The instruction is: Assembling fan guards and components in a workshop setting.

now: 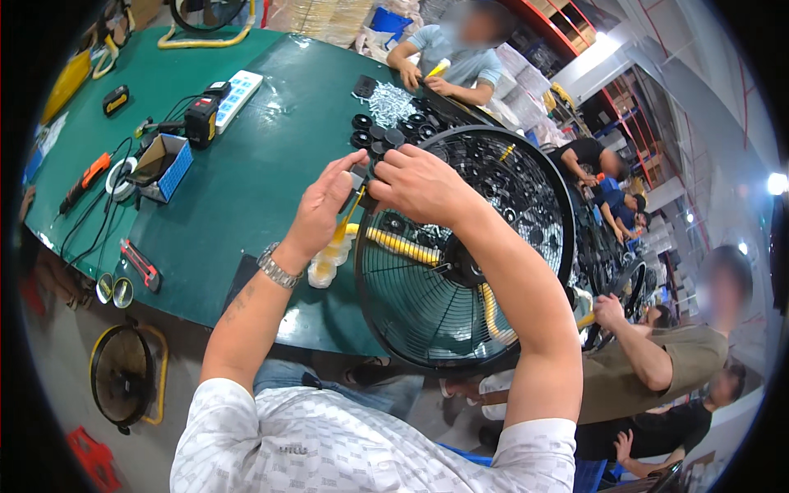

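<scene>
This is an assembly workshop, in a hall that doubles as storage. A long green worktop [279,177] carries a heap of small silvery fasteners [389,105], black round parts [362,122] and a large black fan cage [462,264], along with a red utility knife [140,265] and a white power strip [239,100]. Another round fan [123,374] stands on the floor. Several co-workers [454,59] are busy nearby; behind them rise wrapped stacks [516,70] and red racks [580,23], under bright overhead lamps [777,184].

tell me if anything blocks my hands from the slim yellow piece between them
Nothing visible does: the slim yellow piece runs up between the left hand and right hand, though any contact is hidden. The round black caps lie beyond the hands, not in between.
</scene>
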Available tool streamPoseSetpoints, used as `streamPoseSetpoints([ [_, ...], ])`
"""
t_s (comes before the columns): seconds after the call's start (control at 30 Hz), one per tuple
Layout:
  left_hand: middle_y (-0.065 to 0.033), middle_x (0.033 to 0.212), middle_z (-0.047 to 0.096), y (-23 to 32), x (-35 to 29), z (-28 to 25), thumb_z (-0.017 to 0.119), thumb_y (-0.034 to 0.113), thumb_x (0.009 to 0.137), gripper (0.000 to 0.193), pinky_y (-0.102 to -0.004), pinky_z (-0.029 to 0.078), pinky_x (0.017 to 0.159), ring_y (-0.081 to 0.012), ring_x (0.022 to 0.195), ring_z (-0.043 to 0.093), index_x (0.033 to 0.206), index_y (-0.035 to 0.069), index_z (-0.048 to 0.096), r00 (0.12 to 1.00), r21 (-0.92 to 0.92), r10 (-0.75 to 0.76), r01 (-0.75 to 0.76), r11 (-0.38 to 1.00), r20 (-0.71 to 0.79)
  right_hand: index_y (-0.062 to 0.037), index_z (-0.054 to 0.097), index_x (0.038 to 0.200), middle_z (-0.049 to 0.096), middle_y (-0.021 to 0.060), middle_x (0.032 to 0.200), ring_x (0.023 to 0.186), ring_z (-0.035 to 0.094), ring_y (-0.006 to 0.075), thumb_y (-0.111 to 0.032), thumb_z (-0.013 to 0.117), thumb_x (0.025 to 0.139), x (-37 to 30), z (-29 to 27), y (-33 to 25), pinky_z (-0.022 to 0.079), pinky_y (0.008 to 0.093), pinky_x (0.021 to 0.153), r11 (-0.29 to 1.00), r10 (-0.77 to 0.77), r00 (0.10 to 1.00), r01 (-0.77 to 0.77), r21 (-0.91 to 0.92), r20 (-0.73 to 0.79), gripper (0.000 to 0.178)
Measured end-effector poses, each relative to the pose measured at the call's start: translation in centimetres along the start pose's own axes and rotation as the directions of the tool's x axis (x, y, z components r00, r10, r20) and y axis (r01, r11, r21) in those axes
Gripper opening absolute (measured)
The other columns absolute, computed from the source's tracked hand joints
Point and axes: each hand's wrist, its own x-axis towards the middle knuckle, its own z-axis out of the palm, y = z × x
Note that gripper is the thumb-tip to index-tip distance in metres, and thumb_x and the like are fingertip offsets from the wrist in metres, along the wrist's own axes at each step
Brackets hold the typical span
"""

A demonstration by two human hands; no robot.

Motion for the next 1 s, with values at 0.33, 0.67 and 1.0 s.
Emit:
streamPoseSetpoints([
  [0.33, -0.0132, 0.139, 0.049, 1.9, -0.2, 1.7, 0.036, 0.02, 0.104, 0.043, -0.0301, 0.04, 0.104, -0.0164, 0.12, 0.052, 0.139, -0.003, 0.044, 0.995, -0.263, -0.062, 0.038, 0.964, -0.084, -0.0119, 0.056, 0.082, 0.054, 0.0021, 0.084, 0.088, 0.053, 0.0211, -0.035, 0.065, 0.083, -0.4, 0.1, -0.3, 0.044, 0.0351, 0.077, 0.999, 0.032, 0.999, -0.031, 0.018, -0.009, 0.025],
  [0.67, -0.0066, 0.128, 0.057, 2.3, -0.2, 1.6, 0.051, 0.016, 0.099, 0.041, -0.0272, 0.039, 0.103, -0.0115, 0.114, 0.052, 0.135, -0.004, 0.05, 0.989, -0.186, -0.117, 0.098, 0.978, -0.093, -0.0121, 0.057, 0.081, 0.055, 0.0014, 0.082, 0.087, 0.055, 0.0203, -0.035, 0.066, 0.082, -0.6, 0.8, -0.2, 0.045, 0.034, 0.076, 1.0, 0.02, 0.997, -0.021, -0.018, -0.069, 0.025],
  [1.0, -0.0067, 0.122, 0.059, 2.3, 0.1, 1.8, 0.048, 0.019, 0.101, 0.034, -0.0283, 0.046, 0.094, -0.0108, 0.105, 0.056, 0.127, -0.003, 0.053, 0.964, -0.39, -0.218, 0.144, 0.91, -0.155, -0.0121, 0.058, 0.081, 0.055, 0.0001, 0.082, 0.086, 0.055, 0.019, -0.034, 0.067, 0.08, -0.7, 0.9, -0.3, 0.045, 0.0324, 0.076, 0.999, 0.03, 0.995, -0.032, -0.022, -0.093, 0.024],
])
